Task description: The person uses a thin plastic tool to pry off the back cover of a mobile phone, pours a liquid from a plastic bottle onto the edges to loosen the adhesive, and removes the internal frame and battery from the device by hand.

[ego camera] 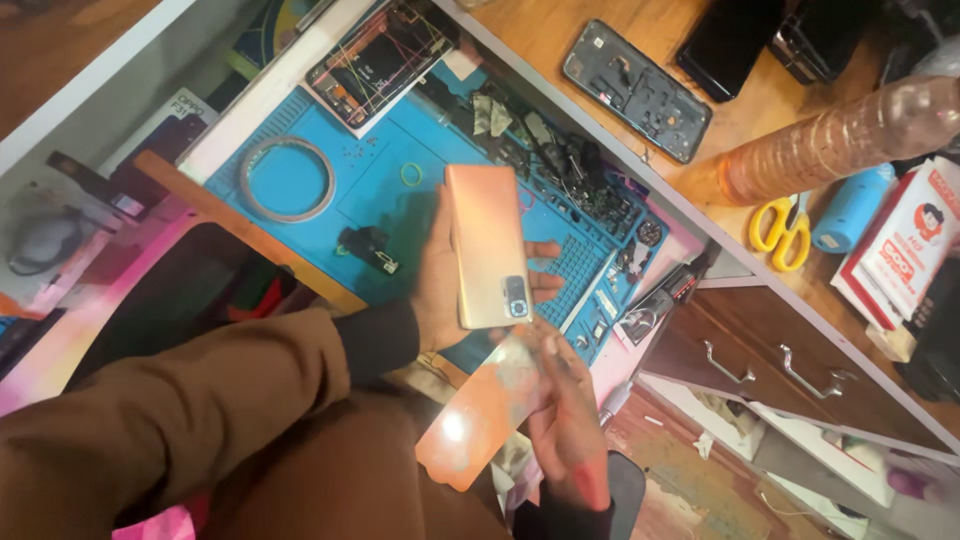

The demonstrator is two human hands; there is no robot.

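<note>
My left hand [440,285] holds a phone [487,245] with a shiny orange-gold back facing up and its camera block near the lower end. Fingers wrap around its right edge. Just below it, my right hand [565,420] pinches a thin orange, glossy sheet [478,412] shaped like the phone's back; its upper end lies close to the phone's lower end. Both hands hover above the near edge of a blue work mat [380,195]. Brown sleeves cover both arms.
On the mat lie a grey ring [290,178], a green band [411,174], a small black part [368,247] and several loose parts [560,165]. An opened phone [380,55], a phone frame [635,90], yellow scissors [780,232] and a wrapped orange roll stack [840,135] are nearby. Drawers [760,360] sit below.
</note>
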